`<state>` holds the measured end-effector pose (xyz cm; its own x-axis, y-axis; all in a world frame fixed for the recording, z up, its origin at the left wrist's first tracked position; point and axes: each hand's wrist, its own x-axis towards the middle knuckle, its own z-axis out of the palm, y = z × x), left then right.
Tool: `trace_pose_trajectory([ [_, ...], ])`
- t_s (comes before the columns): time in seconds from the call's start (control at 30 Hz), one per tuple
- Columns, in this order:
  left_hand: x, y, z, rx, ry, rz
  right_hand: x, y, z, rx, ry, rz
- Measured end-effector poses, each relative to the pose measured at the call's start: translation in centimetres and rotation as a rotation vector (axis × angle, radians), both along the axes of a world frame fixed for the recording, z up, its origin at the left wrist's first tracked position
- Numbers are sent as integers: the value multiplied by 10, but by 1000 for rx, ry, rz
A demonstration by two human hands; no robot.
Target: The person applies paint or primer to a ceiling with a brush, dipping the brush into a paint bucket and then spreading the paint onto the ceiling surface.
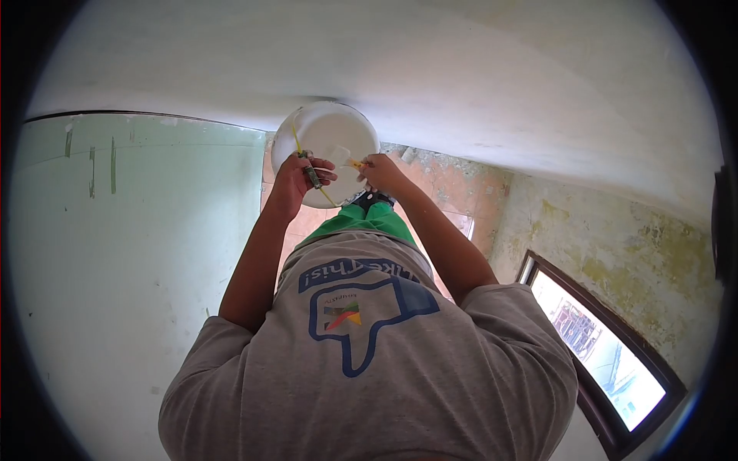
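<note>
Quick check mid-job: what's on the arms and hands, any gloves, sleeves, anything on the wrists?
No gloves: the left hand and right hand are bare. Short sleeves of a grey T-shirt end above the elbows, leaving the forearms uncovered. No watch, band or ring shows.

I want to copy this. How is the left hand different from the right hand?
The left hand grips a dark piece with a yellow wire; the right hand pinches a yellow bit. The left hand is curled like a fist; the right hand seems to use fingertips. Both are at the white bowl.
</note>
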<state>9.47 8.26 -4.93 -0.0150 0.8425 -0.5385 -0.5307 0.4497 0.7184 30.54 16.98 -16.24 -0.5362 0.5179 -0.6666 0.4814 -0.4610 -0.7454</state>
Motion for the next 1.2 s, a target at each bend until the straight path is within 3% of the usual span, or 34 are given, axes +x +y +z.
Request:
trace_pose_trajectory([
  [0.07, 0, 0, 1, 10, -14, -18, -17, 4, -12, -128, -2, -101],
  [0.27, 4, -2, -1, 50, -12, -27, -52, -5, -105, -113, -116, -242],
  [0.5, 8, -12, -6, 21, -11, -13, -52, -15, -67, 64, -311, -144],
  [0.83, 10, -15, -12, 3, -30, 6, -53, -18, -66, -220, -159, -229],
  [0.97, 11, -20, -10, -6, -59, 85, -10, -20, -44, -449, 17, -174],
  [1.1, 6, -27, 1, -54, -33, 143, 58, -19, 38, -412, 157, -196],
  [1.2, 7, -25, 17, -73, -7, 155, 94, -23, 37, -207, 209, -254],
])
